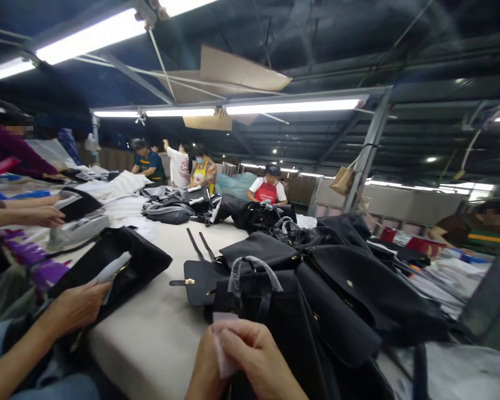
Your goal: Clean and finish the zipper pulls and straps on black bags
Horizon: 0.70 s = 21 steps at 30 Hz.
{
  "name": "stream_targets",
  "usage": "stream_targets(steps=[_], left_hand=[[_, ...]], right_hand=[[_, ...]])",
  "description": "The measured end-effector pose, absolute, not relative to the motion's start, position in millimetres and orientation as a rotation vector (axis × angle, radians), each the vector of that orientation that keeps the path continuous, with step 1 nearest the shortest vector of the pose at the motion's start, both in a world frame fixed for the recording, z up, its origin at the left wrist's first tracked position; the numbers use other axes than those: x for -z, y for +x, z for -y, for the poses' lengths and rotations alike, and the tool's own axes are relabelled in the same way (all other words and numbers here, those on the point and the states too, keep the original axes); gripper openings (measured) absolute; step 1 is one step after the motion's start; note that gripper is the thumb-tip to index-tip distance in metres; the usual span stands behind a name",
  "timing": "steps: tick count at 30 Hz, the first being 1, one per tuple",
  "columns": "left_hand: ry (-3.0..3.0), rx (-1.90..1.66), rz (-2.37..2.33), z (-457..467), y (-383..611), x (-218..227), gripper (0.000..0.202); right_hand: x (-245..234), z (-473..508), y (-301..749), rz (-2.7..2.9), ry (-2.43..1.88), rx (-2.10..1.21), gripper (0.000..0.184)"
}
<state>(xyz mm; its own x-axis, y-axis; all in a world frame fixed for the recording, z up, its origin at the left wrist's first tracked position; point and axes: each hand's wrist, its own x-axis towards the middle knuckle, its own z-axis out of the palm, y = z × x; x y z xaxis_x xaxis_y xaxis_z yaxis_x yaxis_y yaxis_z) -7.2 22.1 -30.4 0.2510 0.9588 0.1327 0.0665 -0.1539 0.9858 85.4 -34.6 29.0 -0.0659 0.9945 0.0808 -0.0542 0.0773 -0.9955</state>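
My right hand (245,350) pinches a pale pink paper slip (223,355) at the bottom centre, just in front of a pile of black handbags (358,289). The nearest bag (266,300) has its handle wrapped in clear plastic. My left hand (75,308) grips a white paper sheet (110,271) at the mouth of a black bag (137,261) lying open on the table. A black bag with a gold buckle and loose straps (200,283) lies flat beside the pile.
A long white-topped table (150,333) runs ahead, holding grey bags (169,214) and white sheets (125,191). A co-worker's hands (41,216) reach in at the left edge. Several people in aprons and shirts stand at the far end, and another sits at the right.
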Motion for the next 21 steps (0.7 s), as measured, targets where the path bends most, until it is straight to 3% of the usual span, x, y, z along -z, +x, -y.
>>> stream_targets(steps=[5,10,21], left_hand=[[1.249,-0.931,-1.027,-36.2,-14.7,36.0,0.026],[1.137,-0.826,-0.964,-39.4,-22.1,29.7,0.031],[1.064,-0.896,-0.941,-38.3,-20.4,42.7,0.035]], right_hand=[[25.0,9.3,121.6,1.201,-1.448,-1.072,0.036],[29.8,12.8,113.7,1.227,-1.640,-1.140,0.032],[-3.7,35.8,104.6,1.191,-1.122,-1.567,0.054]])
